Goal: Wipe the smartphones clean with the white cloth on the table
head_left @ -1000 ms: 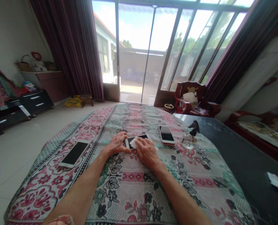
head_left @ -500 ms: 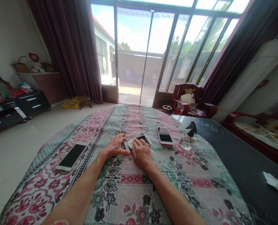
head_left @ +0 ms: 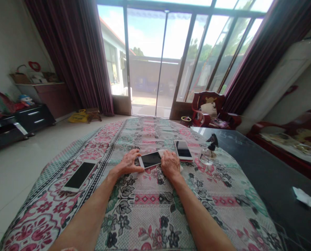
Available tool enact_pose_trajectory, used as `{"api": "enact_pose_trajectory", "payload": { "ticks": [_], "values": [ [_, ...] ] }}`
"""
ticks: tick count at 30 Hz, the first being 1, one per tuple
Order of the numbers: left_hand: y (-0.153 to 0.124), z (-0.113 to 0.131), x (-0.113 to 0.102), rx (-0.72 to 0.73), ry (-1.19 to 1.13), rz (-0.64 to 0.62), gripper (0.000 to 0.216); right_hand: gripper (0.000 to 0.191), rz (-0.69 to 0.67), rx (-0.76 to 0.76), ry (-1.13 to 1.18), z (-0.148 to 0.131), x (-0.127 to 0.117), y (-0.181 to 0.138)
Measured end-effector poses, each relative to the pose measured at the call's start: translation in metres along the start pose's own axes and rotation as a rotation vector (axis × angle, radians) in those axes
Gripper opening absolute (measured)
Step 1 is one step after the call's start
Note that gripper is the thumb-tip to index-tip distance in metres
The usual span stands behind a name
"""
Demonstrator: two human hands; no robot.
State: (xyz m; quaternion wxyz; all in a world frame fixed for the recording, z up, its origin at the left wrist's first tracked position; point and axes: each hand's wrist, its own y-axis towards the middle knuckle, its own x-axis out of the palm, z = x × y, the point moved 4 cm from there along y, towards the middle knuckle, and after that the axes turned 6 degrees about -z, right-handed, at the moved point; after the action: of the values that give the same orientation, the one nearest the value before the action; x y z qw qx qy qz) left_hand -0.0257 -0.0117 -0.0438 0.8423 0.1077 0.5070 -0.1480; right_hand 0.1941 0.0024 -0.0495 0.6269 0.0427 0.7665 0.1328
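Note:
A white smartphone (head_left: 151, 159) with a dark screen lies on the patterned tablecloth (head_left: 147, 212) between my hands. My left hand (head_left: 130, 161) grips its left end, thumb at the near edge and fingers at the far edge. Over the phone's right end is my right hand (head_left: 171, 163), closed on a white cloth (head_left: 161, 152) that is mostly hidden under the fingers. Just right of that hand lies a second white phone (head_left: 183, 150). A third, larger white phone (head_left: 80, 176) rests to the left of my left arm.
A clear spray bottle (head_left: 207, 156) with a black nozzle stands on the right of the table. Beside the table is a dark lower surface (head_left: 260, 174) bearing a crumpled white tissue (head_left: 303, 197). A red wooden chair (head_left: 207, 108) stands beyond, near the glass doors.
My right hand has slid rightward with the white cloth, from the middle of the phone to its right end, uncovering the screen. My left hand keeps its place on the phone.

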Motion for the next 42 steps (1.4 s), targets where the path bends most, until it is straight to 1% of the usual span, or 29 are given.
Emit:
{"api": "enact_pose_trajectory", "payload": {
  "ticks": [2,5,8,12,15,18,22,26,29,31,33,35,39,42],
  "values": [
    [0.000,-0.002,0.000,0.012,-0.012,-0.012,0.064,0.039,0.007,-0.014,-0.015,-0.001,0.001,-0.001],
    [0.001,-0.005,0.000,0.026,-0.020,-0.025,0.064,0.036,-0.003,-0.089,-0.032,-0.012,-0.001,-0.005],
    [0.001,-0.006,0.000,0.028,-0.021,-0.019,0.064,0.034,-0.027,-0.193,-0.029,-0.029,-0.004,-0.012],
    [0.001,-0.006,0.001,0.028,-0.020,-0.009,0.062,0.032,-0.097,-0.360,-0.004,-0.053,-0.010,-0.025],
    [0.002,-0.009,0.003,0.032,-0.020,0.007,0.062,0.032,-0.125,-0.461,0.031,-0.065,-0.013,-0.032],
    [0.003,-0.011,0.004,0.035,-0.013,0.000,0.062,0.034,-0.143,-0.441,0.063,-0.065,-0.014,-0.030],
    [0.003,-0.008,0.002,0.018,-0.015,-0.020,0.062,0.039,-0.148,-0.271,0.060,-0.047,-0.009,-0.016],
    [0.001,-0.001,-0.002,-0.004,-0.010,-0.043,0.061,0.041,-0.091,-0.102,0.025,-0.022,-0.003,-0.004],
    [0.000,0.001,-0.003,-0.012,0.004,-0.057,0.062,0.041,-0.065,-0.028,0.004,-0.011,0.000,-0.001],
    [0.000,0.000,-0.003,-0.008,0.005,-0.054,0.062,0.041,-0.059,-0.009,-0.006,-0.008,-0.001,-0.001],
    [0.000,-0.001,-0.002,0.004,-0.001,-0.043,0.062,0.040,-0.060,-0.030,-0.012,-0.011,-0.002,-0.002],
    [0.001,-0.003,-0.001,0.017,-0.012,-0.025,0.061,0.039,-0.065,-0.086,-0.010,-0.019,-0.004,-0.005],
    [0.002,-0.006,0.000,0.027,-0.038,0.009,0.059,0.038,-0.098,-0.245,0.017,-0.042,-0.009,-0.016],
    [0.002,-0.006,0.002,0.027,-0.024,0.009,0.059,0.038,-0.126,-0.353,0.048,-0.058,-0.012,-0.025]
  ]
}}
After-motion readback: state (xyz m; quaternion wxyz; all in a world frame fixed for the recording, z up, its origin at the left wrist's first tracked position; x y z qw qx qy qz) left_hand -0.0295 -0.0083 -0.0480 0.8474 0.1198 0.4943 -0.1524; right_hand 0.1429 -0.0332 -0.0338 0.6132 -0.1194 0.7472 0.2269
